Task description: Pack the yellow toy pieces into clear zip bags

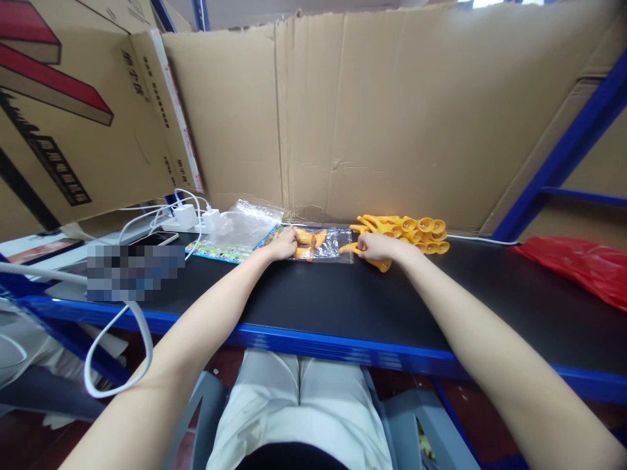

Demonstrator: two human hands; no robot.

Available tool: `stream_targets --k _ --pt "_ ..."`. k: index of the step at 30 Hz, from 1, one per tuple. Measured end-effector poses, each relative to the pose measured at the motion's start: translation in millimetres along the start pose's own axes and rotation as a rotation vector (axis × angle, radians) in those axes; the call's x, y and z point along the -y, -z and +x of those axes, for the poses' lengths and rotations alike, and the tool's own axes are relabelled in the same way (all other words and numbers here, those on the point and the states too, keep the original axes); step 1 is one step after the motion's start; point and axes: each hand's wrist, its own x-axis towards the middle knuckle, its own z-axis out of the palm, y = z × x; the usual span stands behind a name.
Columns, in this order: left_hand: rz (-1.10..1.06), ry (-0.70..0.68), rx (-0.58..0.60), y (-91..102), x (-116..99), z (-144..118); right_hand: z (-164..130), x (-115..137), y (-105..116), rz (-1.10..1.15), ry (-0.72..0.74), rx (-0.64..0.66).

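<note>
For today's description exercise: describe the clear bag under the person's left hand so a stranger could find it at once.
On the black tabletop, before the cardboard wall, lies a clear plastic bag with orange pieces inside. The left hand presses its left end. Unlike the loose orange pile beside it, its pieces are wrapped.

A clear plastic bag (pixel 327 245) holding orange pieces lay flat at the table's far middle; a yellow-orange plastic scoop (pixel 371 258) was held just right of it.
</note>
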Motion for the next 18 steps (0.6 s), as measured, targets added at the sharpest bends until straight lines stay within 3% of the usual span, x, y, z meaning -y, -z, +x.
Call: stream_targets --k 5,13,18 --pt "-0.015 -0.006 -0.015 -0.4 -1 -1 -2 1 -1 0.178 -0.101 0.169" --pt "-0.04 -0.047 -0.042 -4.2 6 2 -7 8 -2 0.321 -0.164 0.257" --pt "-0.04 -0.078 -0.057 -7.0 11 5 -6 3 -1 0.284 -0.1 0.189"
